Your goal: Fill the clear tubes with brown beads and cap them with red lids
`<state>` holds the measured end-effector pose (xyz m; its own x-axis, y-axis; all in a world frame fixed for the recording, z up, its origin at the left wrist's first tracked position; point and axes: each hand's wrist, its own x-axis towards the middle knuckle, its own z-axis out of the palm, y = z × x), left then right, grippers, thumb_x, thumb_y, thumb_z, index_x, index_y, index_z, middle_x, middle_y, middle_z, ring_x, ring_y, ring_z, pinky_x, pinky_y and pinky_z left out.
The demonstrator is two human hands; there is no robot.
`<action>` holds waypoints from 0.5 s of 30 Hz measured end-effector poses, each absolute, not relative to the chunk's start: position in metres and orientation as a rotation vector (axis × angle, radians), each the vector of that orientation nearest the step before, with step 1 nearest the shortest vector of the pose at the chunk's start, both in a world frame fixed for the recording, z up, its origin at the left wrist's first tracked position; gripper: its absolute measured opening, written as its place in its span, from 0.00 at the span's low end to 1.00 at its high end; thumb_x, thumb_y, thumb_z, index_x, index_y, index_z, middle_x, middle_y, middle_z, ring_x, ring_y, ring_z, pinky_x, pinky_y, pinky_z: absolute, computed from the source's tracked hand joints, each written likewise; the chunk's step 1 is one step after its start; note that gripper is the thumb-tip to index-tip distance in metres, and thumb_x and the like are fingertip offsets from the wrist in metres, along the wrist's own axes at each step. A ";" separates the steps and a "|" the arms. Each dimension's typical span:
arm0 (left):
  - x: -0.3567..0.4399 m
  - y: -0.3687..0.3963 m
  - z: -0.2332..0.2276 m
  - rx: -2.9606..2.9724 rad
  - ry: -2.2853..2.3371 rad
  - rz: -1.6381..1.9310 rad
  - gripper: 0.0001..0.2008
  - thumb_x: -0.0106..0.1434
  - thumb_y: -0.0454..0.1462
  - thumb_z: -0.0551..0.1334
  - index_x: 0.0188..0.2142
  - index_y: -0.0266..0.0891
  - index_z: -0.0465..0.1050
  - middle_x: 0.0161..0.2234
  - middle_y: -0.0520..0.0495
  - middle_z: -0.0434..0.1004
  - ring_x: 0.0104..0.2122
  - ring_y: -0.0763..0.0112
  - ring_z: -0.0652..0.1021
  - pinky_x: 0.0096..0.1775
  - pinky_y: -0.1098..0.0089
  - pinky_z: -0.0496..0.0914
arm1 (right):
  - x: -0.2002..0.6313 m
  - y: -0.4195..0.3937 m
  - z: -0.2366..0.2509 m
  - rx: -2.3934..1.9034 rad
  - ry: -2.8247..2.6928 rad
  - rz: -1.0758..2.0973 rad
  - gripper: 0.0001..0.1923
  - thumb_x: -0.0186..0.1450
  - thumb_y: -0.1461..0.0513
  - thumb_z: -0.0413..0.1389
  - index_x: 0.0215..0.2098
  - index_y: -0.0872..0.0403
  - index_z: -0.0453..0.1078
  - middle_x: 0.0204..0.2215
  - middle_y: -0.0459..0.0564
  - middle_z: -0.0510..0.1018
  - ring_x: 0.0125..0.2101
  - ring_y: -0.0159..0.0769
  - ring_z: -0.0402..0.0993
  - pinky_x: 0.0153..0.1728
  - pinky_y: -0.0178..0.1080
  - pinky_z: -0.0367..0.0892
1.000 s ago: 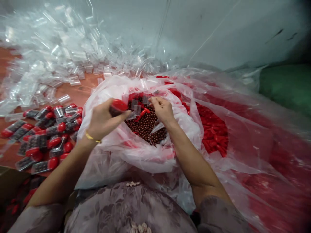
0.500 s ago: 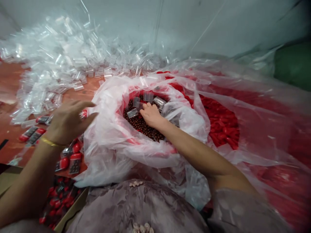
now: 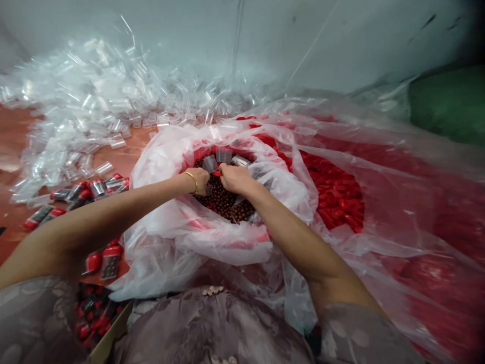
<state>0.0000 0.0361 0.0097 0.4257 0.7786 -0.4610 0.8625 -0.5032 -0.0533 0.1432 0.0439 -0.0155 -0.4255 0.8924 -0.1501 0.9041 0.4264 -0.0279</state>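
Observation:
My left hand point(image 3: 200, 180), a gold bangle at its wrist, is closed at the left side of the bag's opening. A clear plastic tube is in its fingers, mostly hidden. Close beside it, my right hand point(image 3: 234, 178) pinches a small red cap point(image 3: 217, 173), partly covered by the fingertips. Beneath both hands lie many small dark brown balls point(image 3: 223, 202) inside a white translucent bag point(image 3: 159, 156) with its rim folded outward. Clear tubes point(image 3: 225, 154) rest on the balls just beyond my fingers.
Loose clear tubes point(image 3: 94, 96) are heaped at the back left. Filled tubes with red caps point(image 3: 110, 263) lie on the orange tabletop point(image 3: 138, 141), and more fill a carton point(image 3: 109, 333) below. Red caps point(image 3: 341, 199) sit under plastic film on the right.
My left hand has moved right from outside the bag into its opening and closed where a clear tube lay. My right hand stays over the balls, now with a red cap showing.

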 end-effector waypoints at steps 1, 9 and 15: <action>0.001 0.034 0.010 2.458 1.408 -0.663 0.15 0.51 0.37 0.63 0.38 0.33 0.78 0.39 0.36 0.79 0.42 0.56 0.77 0.43 0.67 0.69 | 0.146 0.045 -0.012 1.708 2.557 -0.181 0.20 0.65 0.65 0.40 0.53 0.62 0.60 0.43 0.65 0.77 0.41 0.49 0.75 0.39 0.44 0.63; 0.039 0.045 -0.027 2.219 1.455 -0.401 0.07 0.43 0.31 0.65 0.26 0.35 0.76 0.28 0.43 0.78 0.38 0.60 0.77 0.40 0.71 0.69 | 0.160 0.046 0.010 2.259 2.723 -0.537 0.22 0.62 0.64 0.40 0.54 0.58 0.59 0.40 0.58 0.77 0.40 0.49 0.74 0.42 0.48 0.65; 0.053 0.061 -0.041 1.930 1.398 0.054 0.10 0.49 0.33 0.64 0.34 0.34 0.74 0.26 0.48 0.76 0.32 0.67 0.77 0.35 0.72 0.71 | 0.166 0.047 0.010 2.420 2.814 -0.742 0.18 0.60 0.64 0.42 0.47 0.55 0.63 0.38 0.52 0.77 0.37 0.42 0.73 0.41 0.43 0.65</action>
